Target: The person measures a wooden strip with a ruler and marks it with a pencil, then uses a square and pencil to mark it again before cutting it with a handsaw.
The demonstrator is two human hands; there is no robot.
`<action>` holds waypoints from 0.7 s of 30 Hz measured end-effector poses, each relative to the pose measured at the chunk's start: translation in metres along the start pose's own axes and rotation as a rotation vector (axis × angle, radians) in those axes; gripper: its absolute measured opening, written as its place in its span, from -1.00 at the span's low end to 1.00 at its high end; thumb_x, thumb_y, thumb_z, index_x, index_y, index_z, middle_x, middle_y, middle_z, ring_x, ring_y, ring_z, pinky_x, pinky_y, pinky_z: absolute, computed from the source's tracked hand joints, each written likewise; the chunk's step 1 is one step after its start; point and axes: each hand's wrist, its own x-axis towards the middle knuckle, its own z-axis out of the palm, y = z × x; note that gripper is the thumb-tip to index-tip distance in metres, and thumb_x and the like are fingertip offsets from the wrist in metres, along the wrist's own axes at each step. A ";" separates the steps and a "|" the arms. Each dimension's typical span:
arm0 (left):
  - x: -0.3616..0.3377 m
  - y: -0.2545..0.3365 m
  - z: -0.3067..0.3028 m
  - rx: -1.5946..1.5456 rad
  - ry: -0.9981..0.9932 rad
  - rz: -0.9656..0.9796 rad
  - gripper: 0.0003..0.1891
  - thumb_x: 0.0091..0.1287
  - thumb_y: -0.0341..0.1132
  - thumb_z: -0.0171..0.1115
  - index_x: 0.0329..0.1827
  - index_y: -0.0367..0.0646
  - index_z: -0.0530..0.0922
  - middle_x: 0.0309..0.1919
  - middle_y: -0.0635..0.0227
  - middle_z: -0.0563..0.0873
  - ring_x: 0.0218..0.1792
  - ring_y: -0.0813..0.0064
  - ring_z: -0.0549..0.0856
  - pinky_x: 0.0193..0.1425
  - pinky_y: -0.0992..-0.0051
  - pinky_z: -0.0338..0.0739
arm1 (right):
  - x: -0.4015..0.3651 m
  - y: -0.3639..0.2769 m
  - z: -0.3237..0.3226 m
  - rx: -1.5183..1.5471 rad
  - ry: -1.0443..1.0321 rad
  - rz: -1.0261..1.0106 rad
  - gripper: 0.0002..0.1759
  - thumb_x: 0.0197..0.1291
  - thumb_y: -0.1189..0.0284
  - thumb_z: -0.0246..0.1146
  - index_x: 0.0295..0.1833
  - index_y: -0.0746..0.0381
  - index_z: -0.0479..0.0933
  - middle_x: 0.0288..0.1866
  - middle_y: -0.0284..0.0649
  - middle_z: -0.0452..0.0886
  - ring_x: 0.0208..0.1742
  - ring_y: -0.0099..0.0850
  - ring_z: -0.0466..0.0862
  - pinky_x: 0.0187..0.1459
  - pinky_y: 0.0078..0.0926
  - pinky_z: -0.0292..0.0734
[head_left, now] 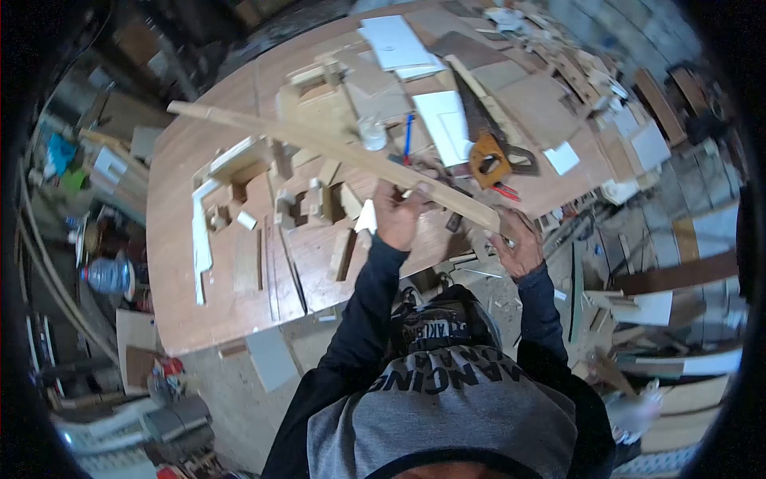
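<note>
A long, pale wooden strip (319, 144) crosses above the table, running from the upper left down to the right. My left hand (400, 214) grips it right of its middle, with the thumb on top. At the strip's lower right end, my right hand (519, 243) has its fingers closed around the wood. Below the strip, small wooden blocks (319, 201) and a short wooden piece (343, 254) lie on the table (215, 319). A handsaw with a yellow handle (488, 161) rests beyond my hands, near a blue pen (408, 137) and a clear cup (372, 134).
White sheets (395, 41) and flat boards lie at the table's far side. Wood scraps (566, 72) are piled at the far right. A white strip (201, 247) lies at the left. A water bottle (108, 275) stands left of the table.
</note>
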 end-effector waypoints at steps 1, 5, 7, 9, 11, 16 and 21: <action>-0.004 0.005 0.006 0.003 0.033 0.055 -0.78 0.26 -0.57 0.12 -0.04 -0.26 0.42 -0.20 0.17 0.67 -0.26 0.40 0.71 -0.26 0.43 0.72 | -0.002 0.000 0.003 0.017 -0.021 -0.025 -0.46 -0.02 0.45 0.36 0.13 0.32 0.45 0.02 0.01 0.56 0.06 -0.10 0.56 0.11 -0.31 0.43; -0.014 -0.008 -0.001 0.146 0.048 0.093 -0.75 0.26 -0.59 0.11 -0.01 -0.28 0.41 -0.23 0.20 0.68 -0.26 0.42 0.70 -0.23 0.43 0.72 | -0.014 0.020 0.023 -0.130 -0.168 0.051 -0.47 -0.02 0.49 0.35 0.13 0.31 0.44 0.03 0.00 0.55 0.05 -0.12 0.57 0.11 -0.31 0.43; -0.020 -0.007 0.001 0.151 0.034 0.045 -0.72 0.25 -0.60 0.10 0.03 -0.29 0.39 -0.21 0.21 0.67 -0.25 0.45 0.70 -0.19 0.47 0.70 | -0.014 0.029 0.034 0.004 -0.117 0.035 -0.47 -0.03 0.56 0.33 0.13 0.32 0.44 0.03 -0.01 0.54 0.06 -0.14 0.56 0.11 -0.33 0.43; -0.026 -0.019 -0.001 0.164 0.048 0.023 -0.70 0.25 -0.60 0.10 0.05 -0.28 0.38 -0.18 0.22 0.67 -0.21 0.47 0.69 -0.16 0.50 0.68 | -0.015 0.031 0.037 0.189 -0.123 0.100 -0.47 -0.03 0.58 0.32 0.14 0.32 0.43 0.02 -0.02 0.54 0.05 -0.15 0.56 0.11 -0.34 0.43; -0.033 -0.027 0.000 -0.010 0.102 0.026 -0.71 0.26 -0.59 0.11 0.04 -0.27 0.39 -0.15 0.22 0.67 -0.16 0.47 0.68 -0.16 0.51 0.67 | -0.012 0.036 0.039 0.371 -0.130 0.161 -0.46 -0.04 0.61 0.31 0.15 0.32 0.43 0.01 -0.03 0.54 0.05 -0.16 0.55 0.10 -0.36 0.42; -0.053 -0.043 -0.012 -0.054 0.256 -0.134 -0.70 0.27 -0.56 0.13 0.06 -0.26 0.38 -0.13 0.21 0.66 -0.14 0.45 0.68 -0.15 0.49 0.68 | -0.018 0.049 0.044 0.198 -0.221 -0.026 -0.47 -0.06 0.63 0.29 0.13 0.30 0.46 -0.03 -0.05 0.55 0.00 -0.19 0.57 0.07 -0.37 0.44; -0.088 -0.072 -0.046 0.032 0.392 -0.163 -0.65 0.27 -0.47 0.22 0.09 -0.25 0.36 -0.15 0.23 0.65 -0.17 0.44 0.68 -0.24 0.53 0.67 | -0.022 0.036 0.054 0.293 -0.393 -0.030 -0.49 -0.10 0.55 0.32 0.08 0.23 0.51 -0.17 -0.17 0.55 -0.12 -0.15 0.56 -0.05 -0.30 0.45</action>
